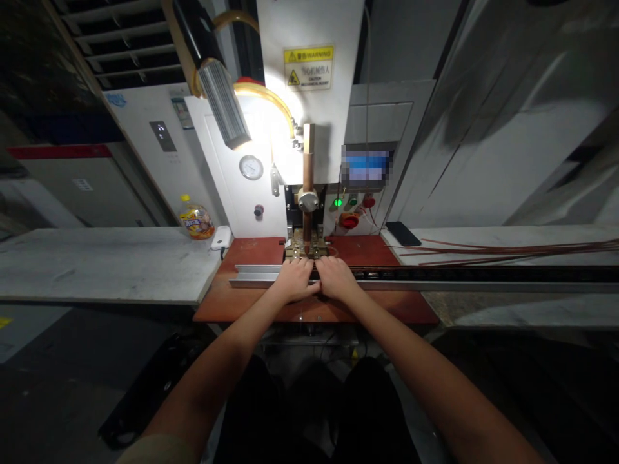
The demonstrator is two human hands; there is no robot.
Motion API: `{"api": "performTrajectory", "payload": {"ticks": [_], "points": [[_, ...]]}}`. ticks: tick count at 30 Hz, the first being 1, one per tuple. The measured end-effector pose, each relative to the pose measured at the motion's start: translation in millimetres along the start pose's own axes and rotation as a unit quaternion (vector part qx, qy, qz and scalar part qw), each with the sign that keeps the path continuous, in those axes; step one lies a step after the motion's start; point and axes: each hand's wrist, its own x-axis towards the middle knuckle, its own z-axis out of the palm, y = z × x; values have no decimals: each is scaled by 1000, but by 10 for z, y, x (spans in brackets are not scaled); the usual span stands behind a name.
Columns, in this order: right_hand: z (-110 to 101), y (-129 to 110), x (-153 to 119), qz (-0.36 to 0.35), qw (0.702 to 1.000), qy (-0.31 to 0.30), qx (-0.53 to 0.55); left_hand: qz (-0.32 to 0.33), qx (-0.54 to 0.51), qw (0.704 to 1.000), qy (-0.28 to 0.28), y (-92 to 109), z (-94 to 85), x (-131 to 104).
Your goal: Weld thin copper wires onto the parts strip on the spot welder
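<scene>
Grasping the metal rail (256, 276) with left hand (296, 280) and right hand (334, 277), I have it parallel to the front edge of the red worktop (227, 304), its longer stretch running past the right edge.

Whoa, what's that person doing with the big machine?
A person has both hands close together at the white machine. The left hand and right hand rest at a metal rail that runs across a red-brown board, with fingertips just in front of the downward-pointing copper-coloured rod. I can't tell exactly what the fingers grip. A green light glows on the machine, and thin brown strips lie off to the right.
</scene>
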Motion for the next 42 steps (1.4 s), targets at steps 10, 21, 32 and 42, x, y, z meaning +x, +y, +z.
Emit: {"api": "performTrajectory", "payload": {"ticks": [10, 21, 32, 42], "points": [[22, 12, 30, 5, 1000, -18, 8, -16, 10, 1000, -8, 22, 26, 24], [0, 14, 19, 5, 999, -18, 27, -31, -11, 999, -8, 29, 41, 18], [44, 27, 33, 0, 1000, 5, 27, -36, 10, 999, 19, 30, 114, 34], [79, 43, 44, 3, 999, 8, 32, -44, 0, 999, 8, 26, 105, 63]]}}
